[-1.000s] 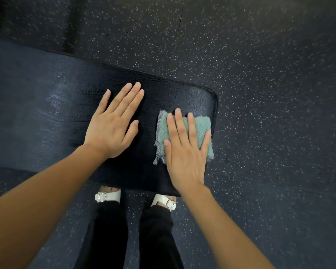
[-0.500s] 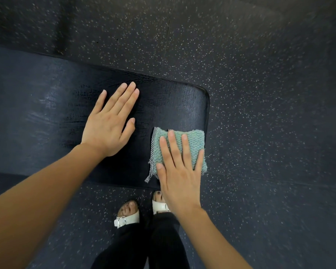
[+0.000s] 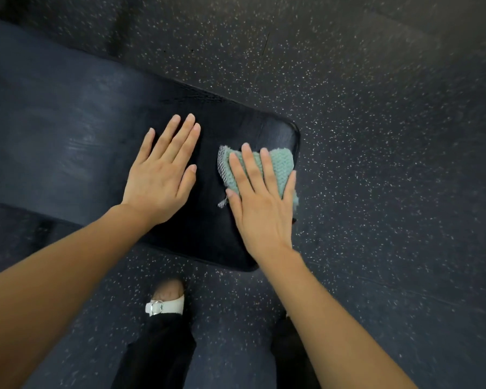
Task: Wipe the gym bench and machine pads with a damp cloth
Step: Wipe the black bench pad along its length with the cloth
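Head view shows you mid-wipe at the end of the bench surface (image 3: 68,136), so the task is underway but, as I judge it, far from finished. Your right hand (image 3: 261,211) lies flat with fingers straight, pressing the teal knitted cloth (image 3: 281,164) onto the pad. The cloth sits close to the rounded far corner at the right-hand end, and its near edge hangs slightly past the side of the pad. Your left hand (image 3: 160,175) is also released and flat. It rests palm down on the bare pad just beside the cloth, grasping nothing and apparently bracing you.

The stretch running off to the left shows pale streaks and a dull sheen. You cannot tell from this whether that is dampness from wiping or only reflected light, so do not count it as done. The strip of pad under and around your left hand looks dark and unmarked. No machine pads are in view at all, only the speckled rubber floor (image 3: 376,136) and your white-strapped sandal (image 3: 166,304), so that half of the job remains.
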{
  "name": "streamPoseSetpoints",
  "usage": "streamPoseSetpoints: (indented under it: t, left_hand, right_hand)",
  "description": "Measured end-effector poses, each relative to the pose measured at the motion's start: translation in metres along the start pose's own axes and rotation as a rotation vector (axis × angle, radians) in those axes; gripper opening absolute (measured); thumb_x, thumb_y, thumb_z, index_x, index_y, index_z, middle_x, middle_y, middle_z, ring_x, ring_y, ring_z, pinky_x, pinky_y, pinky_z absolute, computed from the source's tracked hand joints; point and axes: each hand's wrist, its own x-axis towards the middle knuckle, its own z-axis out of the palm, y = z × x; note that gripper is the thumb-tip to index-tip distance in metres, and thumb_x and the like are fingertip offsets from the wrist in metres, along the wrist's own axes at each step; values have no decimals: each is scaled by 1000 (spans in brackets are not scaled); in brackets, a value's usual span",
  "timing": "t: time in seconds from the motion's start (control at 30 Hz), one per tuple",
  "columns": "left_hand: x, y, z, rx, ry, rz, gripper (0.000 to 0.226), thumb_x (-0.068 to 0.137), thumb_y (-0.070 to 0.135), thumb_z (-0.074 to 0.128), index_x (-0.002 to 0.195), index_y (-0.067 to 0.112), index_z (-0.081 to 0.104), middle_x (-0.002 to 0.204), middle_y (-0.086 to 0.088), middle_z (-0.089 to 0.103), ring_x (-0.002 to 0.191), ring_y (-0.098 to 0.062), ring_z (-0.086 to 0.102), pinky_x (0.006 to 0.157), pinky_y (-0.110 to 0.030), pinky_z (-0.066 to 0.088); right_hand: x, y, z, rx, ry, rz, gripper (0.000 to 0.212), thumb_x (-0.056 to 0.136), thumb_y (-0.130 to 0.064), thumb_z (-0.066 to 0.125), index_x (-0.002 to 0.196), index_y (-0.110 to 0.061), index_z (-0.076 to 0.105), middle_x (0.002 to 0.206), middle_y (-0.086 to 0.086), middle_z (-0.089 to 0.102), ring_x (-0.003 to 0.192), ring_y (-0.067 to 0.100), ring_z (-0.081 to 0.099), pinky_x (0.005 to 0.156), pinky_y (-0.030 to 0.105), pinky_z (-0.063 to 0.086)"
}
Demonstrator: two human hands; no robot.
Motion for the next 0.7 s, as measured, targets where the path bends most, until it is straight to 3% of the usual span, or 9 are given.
streamPoseSetpoints:
  t: [0.13,0.3,0.53,0.7]
  left_hand:
    - [-3,28,5,19,-9,0,60,101,31,22,157,10,19,166,-3,14,153,-21,8,123,-45,6]
    - [8,52,6,39,-43,48,60,101,30,22,158,10,18,166,-4,12,153,-19,6,123,-43,5]
    - [36,74,7,39,-85,172,58,103,29,23,158,10,15,166,-3,8,154,-18,2,124,-42,3]
    - [41,80,12,51,-64,171,57,104,29,23,158,11,17,166,-1,10,154,-17,4,125,-40,3]
  right_hand:
    - [-4,27,-4,142,19,-58,55,102,-37,23,156,-27,22,165,-6,14,152,18,7,120,57,15]
    - [-37,36,8,485,67,-79,54,104,-27,31,156,-20,21,165,-1,11,153,21,-2,120,53,20]
    - [-64,20,15,1001,140,37,60,104,-30,34,156,-14,10,166,-1,2,153,21,-7,124,37,4]
    - [-51,17,18,1136,178,84,61,104,-39,25,156,-17,1,166,-2,-5,152,19,-10,123,47,9]
